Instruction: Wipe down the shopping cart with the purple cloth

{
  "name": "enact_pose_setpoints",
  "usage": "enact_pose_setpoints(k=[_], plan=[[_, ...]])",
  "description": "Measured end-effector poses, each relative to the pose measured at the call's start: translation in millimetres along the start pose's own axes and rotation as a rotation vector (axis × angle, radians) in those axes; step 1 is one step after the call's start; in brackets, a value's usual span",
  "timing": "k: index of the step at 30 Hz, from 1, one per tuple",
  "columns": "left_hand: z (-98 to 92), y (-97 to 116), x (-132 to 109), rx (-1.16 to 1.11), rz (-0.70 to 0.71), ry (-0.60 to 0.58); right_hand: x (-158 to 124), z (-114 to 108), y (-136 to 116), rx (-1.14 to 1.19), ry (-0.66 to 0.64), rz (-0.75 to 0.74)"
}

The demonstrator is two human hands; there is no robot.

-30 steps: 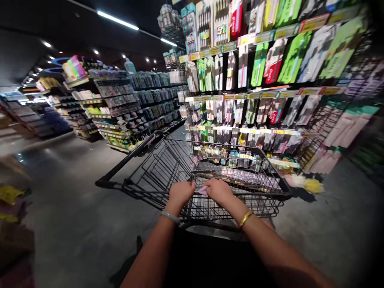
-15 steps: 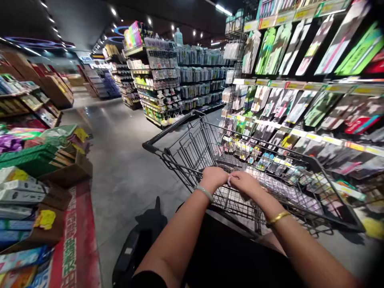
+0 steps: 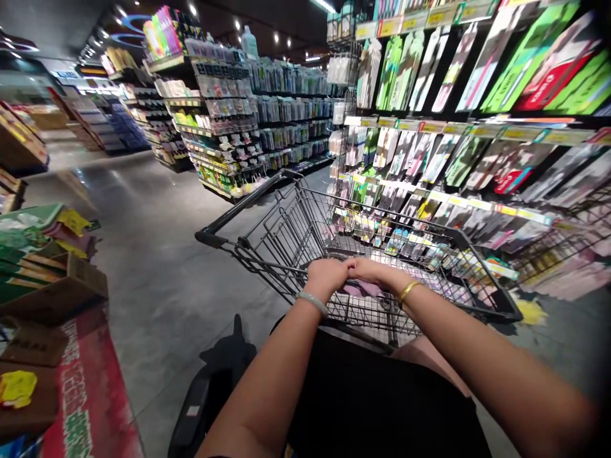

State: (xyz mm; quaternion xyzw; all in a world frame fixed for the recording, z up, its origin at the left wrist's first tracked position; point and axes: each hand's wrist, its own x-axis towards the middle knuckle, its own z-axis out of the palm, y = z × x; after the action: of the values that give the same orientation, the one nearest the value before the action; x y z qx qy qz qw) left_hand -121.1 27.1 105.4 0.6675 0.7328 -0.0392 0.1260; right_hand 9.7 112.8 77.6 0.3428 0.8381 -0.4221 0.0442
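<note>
Both hands meet over the near side of a black wire shopping cart (image 3: pixel 267 238). My left hand (image 3: pixel 326 278), with a pale bangle at its wrist, is closed, its fingertips turned away from view. Against it, my right hand (image 3: pixel 367 270) is pinched closed, with a gold bangle on that wrist. A piece of pinkish-purple cloth (image 3: pixel 361 289) hangs just under my right hand, which seems to grip it. What my left fingers hold is hidden.
Shelves of packaged goods (image 3: pixel 429 127) stand behind and right of the cart. More shelving (image 3: pixel 219 114) is farther back. Cardboard boxes (image 3: pixel 52 289) sit on a red-edged display at left. Grey floor (image 3: pixel 143 267) runs between.
The view has turned right, so shelves and cart appear farther left. My right hand has turned, and the pinkish-purple cloth now shows beneath it.
</note>
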Motion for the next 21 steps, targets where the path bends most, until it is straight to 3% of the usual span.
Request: enact_pose_setpoints(k=[2,5,9,12,15,17,21], plan=[[2.0,-3.7,-0.8,0.016,0.008,0.015,-4.8,-6.7,4.5,0.003,-0.037,0.030],[4.1,-4.4,0.6,0.017,-0.007,0.023,-27.9,-28.8,33.1,-0.026,-0.124,0.160],[3.2,0.7,2.9,-0.004,-0.021,0.038,-40.4,-36.9,49.6,-0.067,-0.102,0.268],[1.4,0.9,3.5,-0.017,-0.041,0.040,-24.9,-23.0,31.9,-0.060,-0.055,0.217],[0.4,-2.9,3.8,-0.019,-0.069,0.035,-18.4,-21.5,23.5,-0.050,-0.066,0.060],[-0.1,-5.0,4.2,-0.020,-0.084,0.029,-30.5,-32.8,37.0,-0.089,-0.103,0.051],[-1.6,-4.9,6.9,-0.016,-0.098,0.017,-77.6,-59.2,88.1,-0.143,-0.090,0.244]])
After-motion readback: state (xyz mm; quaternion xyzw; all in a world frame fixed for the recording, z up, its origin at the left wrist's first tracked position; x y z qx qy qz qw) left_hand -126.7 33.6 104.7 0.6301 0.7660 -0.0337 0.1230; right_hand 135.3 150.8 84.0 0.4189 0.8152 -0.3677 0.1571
